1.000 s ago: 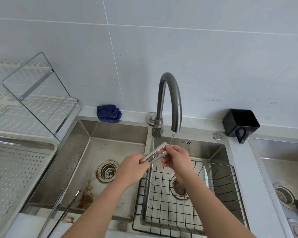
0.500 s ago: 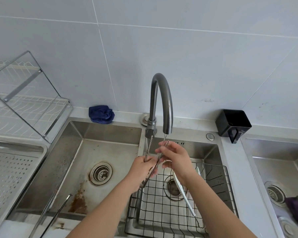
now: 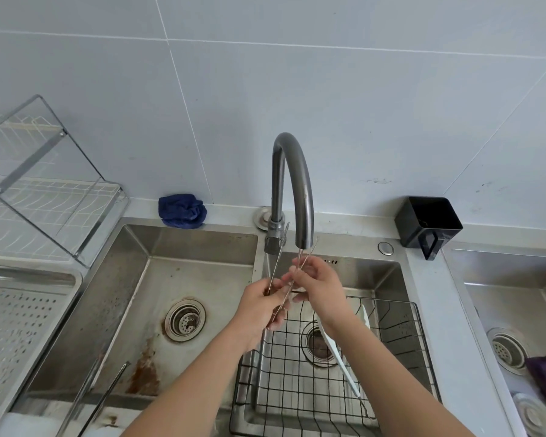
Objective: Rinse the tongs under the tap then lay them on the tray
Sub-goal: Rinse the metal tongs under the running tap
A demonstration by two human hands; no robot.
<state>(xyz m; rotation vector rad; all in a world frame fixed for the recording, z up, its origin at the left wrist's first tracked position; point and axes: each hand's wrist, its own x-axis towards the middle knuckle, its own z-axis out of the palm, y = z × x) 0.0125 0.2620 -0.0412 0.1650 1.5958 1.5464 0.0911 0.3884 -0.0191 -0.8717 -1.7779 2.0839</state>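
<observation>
Slim metal tongs point(image 3: 278, 257) stand almost upright under the spout of the grey arched tap point(image 3: 292, 184), their two arms spread apart with the tips near the spout. My left hand point(image 3: 262, 305) grips their lower end. My right hand point(image 3: 317, 287) pinches the right arm of the tongs just below the spout. A thin stream of water runs onto them. The perforated steel tray point(image 3: 22, 310) lies at the far left, beside the left sink basin point(image 3: 171, 279).
A black wire basket point(image 3: 401, 335) sits in the middle basin with a white utensil in it. Another long pair of tongs point(image 3: 103, 395) leans in the left basin. A blue cloth point(image 3: 182, 211), a black cup point(image 3: 427, 223) and a dish rack point(image 3: 44, 190) line the back.
The tongs have swung from lying nearly flat to standing upright under the spout, with their arms spread wider. My right hand has slid along the right arm.
</observation>
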